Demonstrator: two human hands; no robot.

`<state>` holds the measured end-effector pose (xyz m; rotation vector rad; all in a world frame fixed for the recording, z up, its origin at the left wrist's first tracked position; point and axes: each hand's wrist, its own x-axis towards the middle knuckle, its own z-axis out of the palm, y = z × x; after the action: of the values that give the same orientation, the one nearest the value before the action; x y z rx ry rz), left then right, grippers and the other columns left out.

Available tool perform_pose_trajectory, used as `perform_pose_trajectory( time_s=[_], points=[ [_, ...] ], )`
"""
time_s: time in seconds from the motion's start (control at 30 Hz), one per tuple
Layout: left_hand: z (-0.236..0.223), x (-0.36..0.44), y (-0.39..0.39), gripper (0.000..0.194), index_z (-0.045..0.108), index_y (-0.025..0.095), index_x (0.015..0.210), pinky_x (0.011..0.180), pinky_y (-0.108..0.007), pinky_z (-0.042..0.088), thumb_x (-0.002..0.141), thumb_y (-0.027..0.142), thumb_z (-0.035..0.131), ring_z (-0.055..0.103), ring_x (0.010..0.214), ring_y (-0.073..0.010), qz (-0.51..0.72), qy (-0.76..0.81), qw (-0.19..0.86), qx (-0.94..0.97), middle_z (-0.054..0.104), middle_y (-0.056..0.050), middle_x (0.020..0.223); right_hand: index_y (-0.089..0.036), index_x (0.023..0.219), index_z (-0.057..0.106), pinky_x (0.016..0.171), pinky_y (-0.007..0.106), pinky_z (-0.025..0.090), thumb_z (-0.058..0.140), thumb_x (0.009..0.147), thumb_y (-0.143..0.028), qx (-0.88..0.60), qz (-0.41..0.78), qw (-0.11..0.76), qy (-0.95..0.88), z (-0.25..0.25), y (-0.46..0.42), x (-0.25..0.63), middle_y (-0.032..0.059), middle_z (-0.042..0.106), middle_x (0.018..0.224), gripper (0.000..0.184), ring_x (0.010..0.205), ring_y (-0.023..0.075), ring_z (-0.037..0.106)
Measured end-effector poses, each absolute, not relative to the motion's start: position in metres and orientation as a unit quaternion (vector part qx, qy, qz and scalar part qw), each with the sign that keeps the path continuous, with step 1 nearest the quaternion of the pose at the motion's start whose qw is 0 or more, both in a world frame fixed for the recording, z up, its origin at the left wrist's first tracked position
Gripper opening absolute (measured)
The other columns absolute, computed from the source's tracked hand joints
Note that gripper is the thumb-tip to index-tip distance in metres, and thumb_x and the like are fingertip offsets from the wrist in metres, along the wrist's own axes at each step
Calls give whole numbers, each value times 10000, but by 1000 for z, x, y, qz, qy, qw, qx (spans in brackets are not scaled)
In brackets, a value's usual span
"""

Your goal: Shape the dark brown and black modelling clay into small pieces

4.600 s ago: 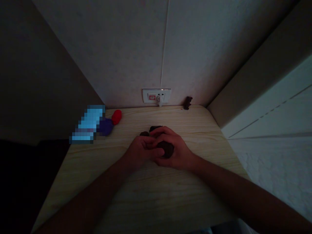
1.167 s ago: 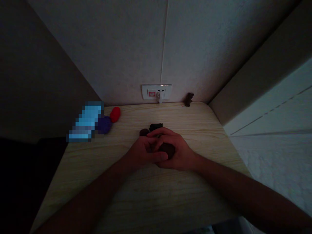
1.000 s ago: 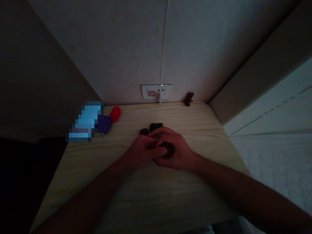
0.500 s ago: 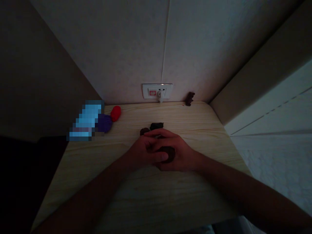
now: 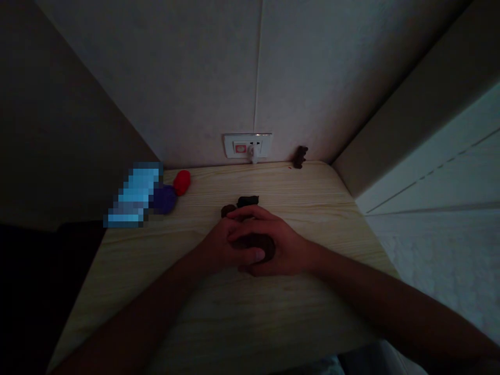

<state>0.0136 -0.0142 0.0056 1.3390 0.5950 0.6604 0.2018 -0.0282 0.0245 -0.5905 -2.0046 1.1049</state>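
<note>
A dark brown lump of modelling clay point(image 5: 261, 245) lies between my two hands over the middle of the table. My left hand point(image 5: 224, 247) is closed against its left side, with the thumb along its near face. My right hand point(image 5: 287, 245) cups the lump from the right, its fingers reaching across to the left hand. Part of the lump is hidden by the fingers. Just beyond the hands are a smaller brown lump point(image 5: 228, 210) and a black lump point(image 5: 248, 201).
At the back left sit a red lump point(image 5: 182, 182) and a purple lump point(image 5: 164, 199), beside a bright blurred-out panel point(image 5: 135, 195). A small dark brown figure point(image 5: 300, 157) stands by the wall at the back right. A wall socket point(image 5: 247, 146) holds a plug.
More of the brown lump shows between my hands, and my left thumb has shifted slightly left across it. The whole view has moved slightly.
</note>
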Motion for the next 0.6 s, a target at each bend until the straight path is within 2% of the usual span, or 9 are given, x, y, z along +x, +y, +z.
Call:
perform_pose_trajectory(
  time_s=[0.1, 0.23, 0.33, 0.43, 0.6],
  points=[
    [5, 13, -13, 255, 734, 140, 733, 529, -203, 427, 721, 369, 845, 592, 590, -116, 287, 271, 690, 606, 667, -2, 666, -230, 1065, 726, 1089, 446, 502, 859, 726, -206, -241, 403, 409, -782, 22, -29, 200, 107, 606, 1345, 366, 1272, 277, 616],
    [9, 14, -15, 285, 759, 144, 759, 598, -237, 476, 682, 394, 871, 629, 631, -139, 276, 299, 697, 591, 710, -9, 705, -212, 890, 696, 1019, 434, 538, 850, 755, -282, -264, 390, 452, -757, 18, -30, 199, 104, 679, 1234, 216, 1154, 265, 676],
    [12, 16, -16, 264, 787, 146, 791, 632, -258, 504, 682, 372, 868, 655, 662, -156, 269, 316, 702, 579, 744, -19, 743, -205, 862, 670, 981, 419, 552, 838, 769, -285, -270, 381, 466, -751, 18, -31, 198, 109, 700, 1191, 208, 1105, 254, 692],
    [12, 16, -16, 220, 791, 148, 785, 613, -240, 491, 700, 342, 853, 638, 628, -136, 271, 319, 698, 582, 735, -10, 716, -205, 863, 660, 967, 412, 558, 843, 760, -267, -270, 376, 464, -755, 18, -30, 198, 107, 695, 1188, 218, 1089, 245, 694],
    [9, 11, -13, 212, 769, 150, 792, 587, -223, 478, 691, 319, 847, 617, 613, -123, 264, 300, 682, 613, 708, 2, 701, -215, 979, 696, 1036, 431, 528, 892, 686, -225, -235, 420, 414, -772, 26, -26, 202, 101, 637, 1274, 353, 1178, 255, 661]
  ],
)
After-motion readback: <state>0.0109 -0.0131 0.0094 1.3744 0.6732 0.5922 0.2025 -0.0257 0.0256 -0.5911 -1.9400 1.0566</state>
